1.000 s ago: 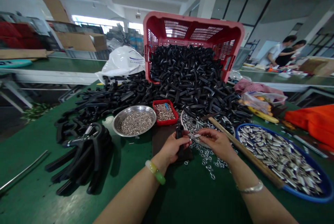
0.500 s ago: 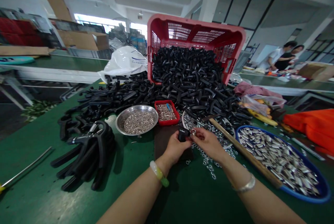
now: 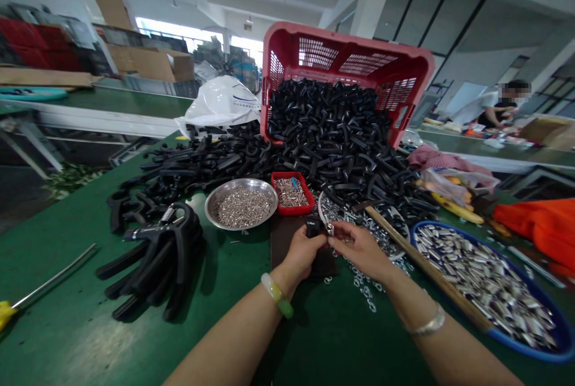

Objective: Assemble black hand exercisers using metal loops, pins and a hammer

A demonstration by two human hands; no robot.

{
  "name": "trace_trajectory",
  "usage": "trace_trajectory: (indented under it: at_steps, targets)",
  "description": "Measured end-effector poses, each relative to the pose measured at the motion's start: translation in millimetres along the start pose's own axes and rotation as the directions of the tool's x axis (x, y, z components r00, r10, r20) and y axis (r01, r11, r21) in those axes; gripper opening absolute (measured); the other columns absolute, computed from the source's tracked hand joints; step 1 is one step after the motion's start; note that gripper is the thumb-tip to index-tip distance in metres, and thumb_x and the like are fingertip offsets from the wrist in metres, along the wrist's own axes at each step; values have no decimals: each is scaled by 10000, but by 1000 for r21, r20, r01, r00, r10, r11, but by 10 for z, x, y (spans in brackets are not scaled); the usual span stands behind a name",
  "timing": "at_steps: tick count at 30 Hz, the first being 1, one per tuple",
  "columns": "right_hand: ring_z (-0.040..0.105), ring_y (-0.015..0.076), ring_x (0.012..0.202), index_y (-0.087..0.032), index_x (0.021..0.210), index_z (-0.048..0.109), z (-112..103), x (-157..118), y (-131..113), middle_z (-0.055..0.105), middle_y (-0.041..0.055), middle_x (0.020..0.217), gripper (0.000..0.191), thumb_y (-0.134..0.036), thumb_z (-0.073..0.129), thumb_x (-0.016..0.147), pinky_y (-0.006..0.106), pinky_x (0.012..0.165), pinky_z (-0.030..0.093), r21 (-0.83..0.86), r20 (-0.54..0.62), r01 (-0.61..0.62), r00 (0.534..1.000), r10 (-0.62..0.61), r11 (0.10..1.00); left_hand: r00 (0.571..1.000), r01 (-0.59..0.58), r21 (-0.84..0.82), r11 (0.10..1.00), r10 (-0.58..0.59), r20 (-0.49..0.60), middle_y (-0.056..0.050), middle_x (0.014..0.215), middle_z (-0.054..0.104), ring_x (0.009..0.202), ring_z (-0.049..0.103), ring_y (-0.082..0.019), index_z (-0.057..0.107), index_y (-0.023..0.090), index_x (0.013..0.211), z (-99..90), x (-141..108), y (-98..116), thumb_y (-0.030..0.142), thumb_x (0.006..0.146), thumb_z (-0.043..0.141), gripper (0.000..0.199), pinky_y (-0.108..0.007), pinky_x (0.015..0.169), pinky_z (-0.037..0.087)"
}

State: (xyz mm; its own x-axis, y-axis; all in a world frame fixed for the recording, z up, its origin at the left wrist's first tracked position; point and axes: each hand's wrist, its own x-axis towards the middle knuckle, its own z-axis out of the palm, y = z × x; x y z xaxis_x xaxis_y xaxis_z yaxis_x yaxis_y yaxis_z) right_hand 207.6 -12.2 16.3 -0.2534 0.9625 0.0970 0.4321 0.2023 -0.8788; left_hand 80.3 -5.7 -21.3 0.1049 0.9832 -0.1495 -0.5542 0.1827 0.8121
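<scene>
My left hand (image 3: pixel 299 255), wearing a bracelet, is closed round a black plastic handle piece (image 3: pixel 313 228) above a dark brown pad (image 3: pixel 281 254). Fingertips of my right hand (image 3: pixel 362 249) pinch a small shiny metal fitting (image 3: pixel 330 229) against the handle's right end; its exact shape is unclear. Just beyond the hands are a steel bowl (image 3: pixel 208 213) of small metal pieces and a red tray (image 3: pixel 309 206) of metal pins. Loose metal rings (image 3: pixel 359 281) lie beside my right hand. Finished-looking black hand grippers with springs (image 3: pixel 173 248) are stacked at the left.
A red basket (image 3: pixel 431 68) lies tipped, black handles (image 3: pixel 323 116) spilling out. A hammer (image 3: pixel 431 266) rests by a blue tray (image 3: pixel 507 344) of metal sleeves. A screwdriver (image 3: pixel 54 275) lies far left; bananas (image 3: pixel 458 209) and orange cloth (image 3: pixel 539 224) are right. A person (image 3: pixel 498 107) stands behind.
The metal fitting at the handle's end now looks like a smooth shiny piece, where a coil-like shape showed before. Both hands stay close together; the view has shifted slightly.
</scene>
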Motion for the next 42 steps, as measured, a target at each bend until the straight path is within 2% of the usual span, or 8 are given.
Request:
trace_trajectory:
  at_steps: [10, 15, 18, 22, 25, 31, 35, 42]
  targets:
    - [546, 163, 606, -192, 776, 563, 36, -29, 63, 590, 18, 653, 191, -371, 498, 759, 283, 580, 421, -387, -191, 78, 968, -163, 919, 1000, -15, 5, 1000, 15, 13, 15, 656, 613, 566, 530, -91, 581, 135, 765, 0, 4, -47, 69, 489, 622, 286, -208, 571, 421]
    - [519, 142, 579, -184, 905, 531, 113, -68, 138, 578, 21, 709, 248, -389, 491, 772, 271, 541, 420, -86, -287, 87, 952, -109, 992, 988, 126, -40, 991, -122, 96, 29, 558, 565, 473, 476, -55, 587, 125, 762, -37, 22, 46, 86, 517, 607, 249, -166, 478, 360]
    - [473, 110, 505, -196, 950, 514, 100, -39, 132, 569, 13, 744, 271, -405, 481, 780, 253, 470, 393, 80, -230, 89, 971, -68, 993, 975, 176, -83, 981, -163, 149, 16, 599, 578, 509, 505, -53, 580, 123, 762, -69, 36, 75, 76, 528, 606, 241, -158, 509, 377]
    - [539, 130, 660, -202, 1002, 498, -7, 29, 27, 586, 33, 855, 263, -358, 489, 790, 266, 589, 441, 68, -142, 131, 983, -120, 989, 952, 236, -93, 967, -211, 219, 12, 590, 557, 526, 510, -56, 564, 127, 785, -103, 43, 85, 49, 547, 580, 251, -151, 523, 389]
    - [556, 149, 803, -197, 1029, 480, -107, 86, -123, 588, 51, 925, 263, -316, 491, 795, 285, 703, 451, 22, -69, 167, 984, -165, 986, 907, 319, -52, 946, -289, 307, 8, 610, 528, 519, 489, -59, 542, 133, 817, -145, 40, 99, 70, 581, 585, 248, -143, 468, 369]
    - [557, 133, 779, -170, 975, 500, -197, 161, -512, 592, 53, 884, 197, -280, 437, 825, 262, 666, 455, -109, 108, 256, 964, -245, 960, 702, 630, -173, 757, -461, 543, -25, 704, 484, 494, 398, -44, 493, 107, 809, -277, 81, 112, 194, 667, 510, 168, -108, 375, 298]
    - [556, 136, 801, -166, 953, 521, -203, 169, -598, 598, 46, 859, 173, -245, 423, 835, 255, 669, 449, -275, 202, 309, 944, -260, 910, 658, 692, -239, 681, -458, 598, -26, 697, 446, 496, 365, -44, 479, 93, 801, -318, 111, 120, 202, 663, 479, 176, -94, 356, 282]
    - [542, 135, 860, -182, 1011, 501, -223, 227, -412, 582, 44, 938, 192, -213, 402, 849, 279, 753, 435, -353, 315, 440, 887, -338, 826, 603, 750, -269, 605, -457, 654, -15, 700, 411, 483, 324, -33, 465, 101, 813, -334, 124, 145, 180, 662, 466, 171, -71, 335, 233]
